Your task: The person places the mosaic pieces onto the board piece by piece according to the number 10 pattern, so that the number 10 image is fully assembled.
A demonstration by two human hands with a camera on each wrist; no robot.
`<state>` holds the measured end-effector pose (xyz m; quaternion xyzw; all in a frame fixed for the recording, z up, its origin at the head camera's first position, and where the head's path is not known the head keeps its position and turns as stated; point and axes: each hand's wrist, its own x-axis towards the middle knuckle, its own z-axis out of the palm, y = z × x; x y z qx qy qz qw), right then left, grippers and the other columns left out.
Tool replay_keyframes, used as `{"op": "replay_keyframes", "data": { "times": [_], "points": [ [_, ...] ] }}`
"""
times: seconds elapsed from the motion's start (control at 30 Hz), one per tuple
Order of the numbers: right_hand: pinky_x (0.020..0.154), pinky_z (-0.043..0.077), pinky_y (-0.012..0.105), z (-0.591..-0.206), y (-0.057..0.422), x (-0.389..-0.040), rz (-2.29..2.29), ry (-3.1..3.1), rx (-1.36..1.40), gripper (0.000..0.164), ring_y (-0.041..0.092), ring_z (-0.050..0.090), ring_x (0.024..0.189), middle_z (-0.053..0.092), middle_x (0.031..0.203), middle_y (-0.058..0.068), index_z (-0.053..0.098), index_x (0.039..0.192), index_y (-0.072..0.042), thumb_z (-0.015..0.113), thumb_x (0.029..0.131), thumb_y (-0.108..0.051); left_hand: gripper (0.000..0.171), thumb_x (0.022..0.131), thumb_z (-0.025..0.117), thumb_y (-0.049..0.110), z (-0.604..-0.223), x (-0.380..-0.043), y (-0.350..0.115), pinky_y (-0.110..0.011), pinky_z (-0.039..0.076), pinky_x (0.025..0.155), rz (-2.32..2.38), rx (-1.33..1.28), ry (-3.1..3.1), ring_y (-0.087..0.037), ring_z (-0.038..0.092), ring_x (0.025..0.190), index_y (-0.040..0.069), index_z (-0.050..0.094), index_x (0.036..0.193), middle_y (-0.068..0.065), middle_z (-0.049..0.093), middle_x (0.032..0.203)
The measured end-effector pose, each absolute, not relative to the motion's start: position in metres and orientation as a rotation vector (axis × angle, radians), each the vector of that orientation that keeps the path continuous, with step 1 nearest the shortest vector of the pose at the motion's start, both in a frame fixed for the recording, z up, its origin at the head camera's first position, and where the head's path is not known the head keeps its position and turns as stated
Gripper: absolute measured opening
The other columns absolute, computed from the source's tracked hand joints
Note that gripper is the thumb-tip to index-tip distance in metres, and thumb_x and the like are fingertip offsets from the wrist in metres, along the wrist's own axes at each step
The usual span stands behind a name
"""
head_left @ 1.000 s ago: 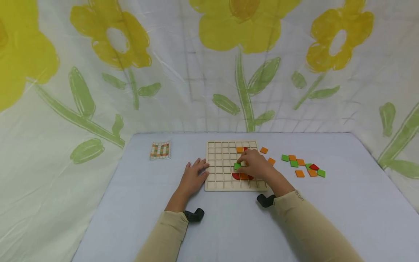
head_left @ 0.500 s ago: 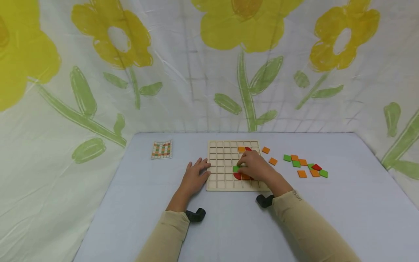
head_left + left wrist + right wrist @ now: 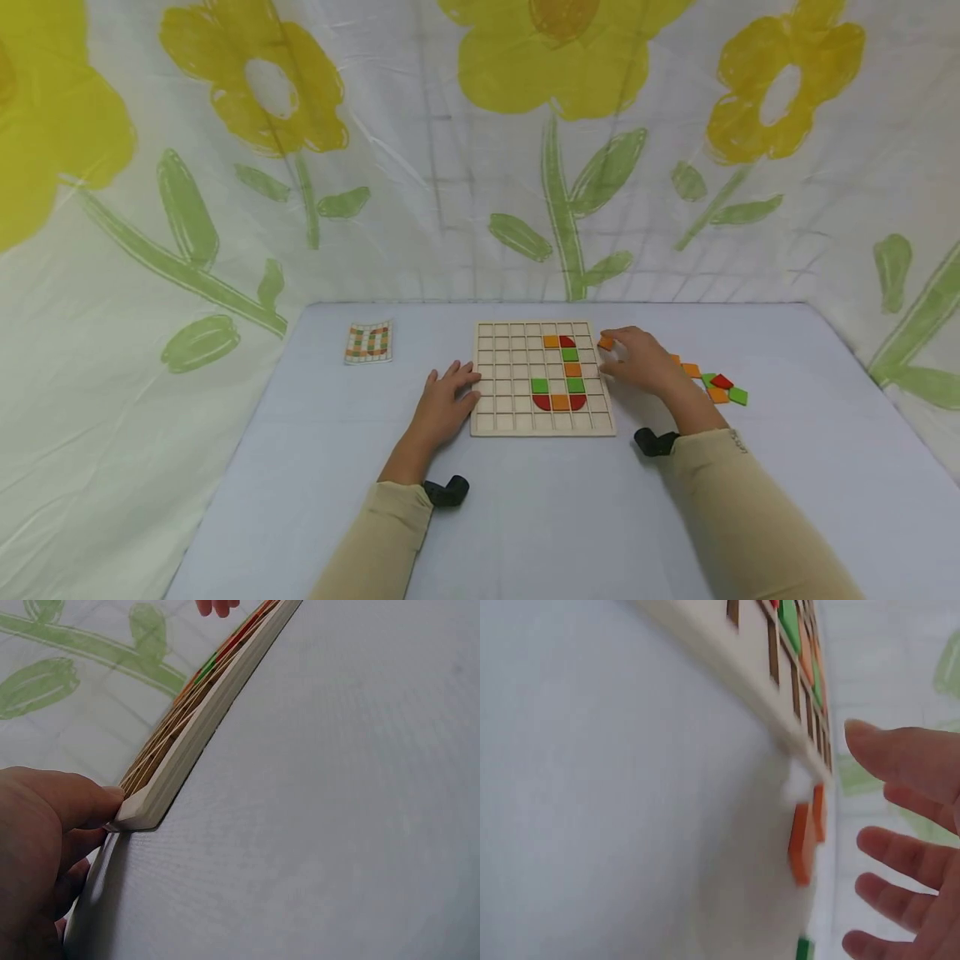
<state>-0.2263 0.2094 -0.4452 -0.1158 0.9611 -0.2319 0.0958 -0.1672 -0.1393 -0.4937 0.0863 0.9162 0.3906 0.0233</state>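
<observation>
A pale wooden grid board (image 3: 487,405) lies on the table, with several green (image 3: 540,386), orange (image 3: 559,402) and red tiles (image 3: 577,402) seated in its cells. At its left edge rests my left hand (image 3: 442,408), fingers spread and fairly straight; the left wrist view has the thumb (image 3: 97,804) against the board's corner. My right hand (image 3: 641,360) hovers just right of the board, fingers apart. Its fingertips overlap a loose orange tile (image 3: 605,342) in the head view. Two orange tiles (image 3: 802,844) show beside the board in the right wrist view, below the hand's gap.
More loose tiles (image 3: 717,396) in orange, green and red lie scattered to the right, partly hidden behind my right hand. A small card (image 3: 367,342) printed with a coloured grid pattern lies at the back left. A flower-printed curtain (image 3: 495,167) hangs behind the table.
My right hand has left the green tile, which now lies in a cell at the left of the pattern, and moved right to the loose orange tile. My left hand stays put.
</observation>
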Motion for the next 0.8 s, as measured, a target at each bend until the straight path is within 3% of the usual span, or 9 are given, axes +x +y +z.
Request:
{"op": "replay_keyframes", "data": {
  "times": [0.13, 0.27, 0.57, 0.8],
  "points": [
    [0.113, 0.029, 0.064, -0.451, 0.228, -0.227, -0.668, 2.846, -0.298, 0.071, 0.048, 0.031, 0.139, 0.040, 0.149, 0.028, 0.044, 0.145, 0.000, 0.074, 0.087, -0.028, 0.036, 0.097, 0.062, 0.024, -0.494, -0.167, -0.140, -0.048, 0.007, 0.125, 1.206, 0.260, 2.837, -0.024, 0.031, 0.148, 0.014, 0.063, 0.131, -0.003, 0.048, 0.151],
    [0.112, 0.027, 0.067, -0.457, 0.241, -0.225, -0.624, 2.814, -0.214, 0.070, 0.049, 0.028, 0.140, 0.036, 0.150, 0.030, 0.049, 0.141, -0.001, 0.073, 0.085, -0.035, 0.036, 0.097, 0.061, 0.024, -0.494, -0.166, -0.140, -0.048, 0.006, 0.125, 1.206, 0.249, 2.832, -0.024, 0.030, 0.148, 0.013, 0.063, 0.131, -0.003, 0.047, 0.151],
    [0.114, 0.027, 0.064, -0.458, 0.248, -0.221, -0.741, 2.790, -0.159, 0.039, 0.049, 0.028, 0.141, 0.041, 0.150, 0.025, 0.067, 0.121, -0.003, 0.068, 0.091, -0.027, 0.036, 0.097, 0.061, 0.024, -0.495, -0.167, -0.139, -0.048, 0.007, 0.125, 1.192, 0.263, 2.846, -0.024, 0.031, 0.148, 0.014, 0.063, 0.132, -0.003, 0.047, 0.151],
    [0.114, 0.028, 0.063, -0.460, 0.251, -0.223, -0.755, 2.788, -0.146, 0.035, 0.048, 0.028, 0.142, 0.041, 0.151, 0.023, 0.069, 0.119, -0.004, 0.068, 0.091, -0.025, 0.036, 0.097, 0.062, 0.024, -0.495, -0.167, -0.139, -0.048, 0.007, 0.125, 1.203, 0.264, 2.847, -0.024, 0.031, 0.148, 0.014, 0.063, 0.131, -0.003, 0.048, 0.150]
  ]
}}
